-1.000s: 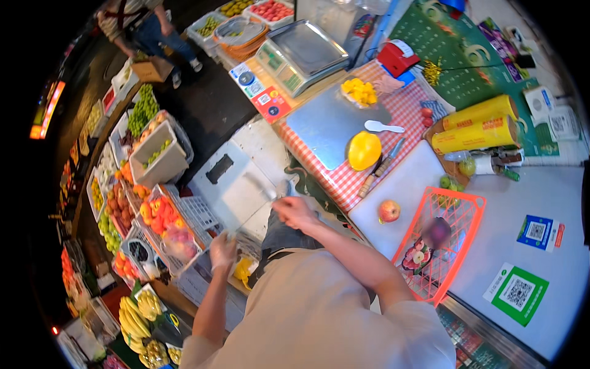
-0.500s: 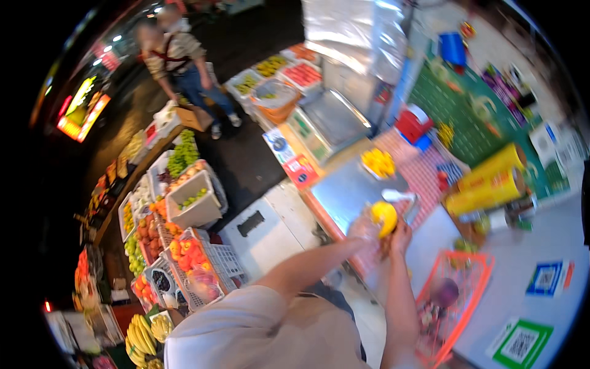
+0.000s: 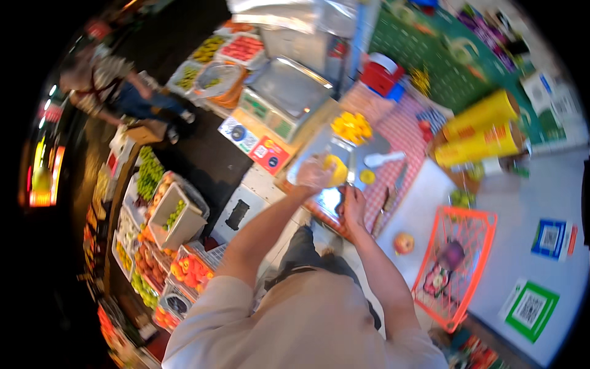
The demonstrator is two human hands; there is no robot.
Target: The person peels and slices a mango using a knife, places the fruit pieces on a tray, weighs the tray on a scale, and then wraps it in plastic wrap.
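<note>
My left hand point(image 3: 314, 174), in a clear plastic glove, holds a smooth yellow fruit point(image 3: 336, 170) over the silver board point(image 3: 319, 202); I cannot tell its kind. Bare, my right hand point(image 3: 352, 208) is closed round the handle of a knife point(image 3: 351, 165). The knife's blade points away from me, just right of the fruit. A small round yellow slice point(image 3: 367, 177) lies beside the blade. Cut yellow fruit pieces point(image 3: 351, 127) are heaped at the board's far side. To the right rests a white utensil point(image 3: 384, 159).
Another knife point(image 3: 387, 203) lies on the red checked cloth point(image 3: 399, 132). An orange basket point(image 3: 483, 264) and a round fruit point(image 3: 404, 243) are at the right, yellow rolls point(image 3: 479, 144) beyond. A scale point(image 3: 292, 86) stands far left of the board. A person point(image 3: 114, 86) bends over fruit crates.
My view has turned, so the counter sits further left. My right hand has come away from the fruit, and the knife now shows plainly. The yellow slice and second knife are now in plain sight.
</note>
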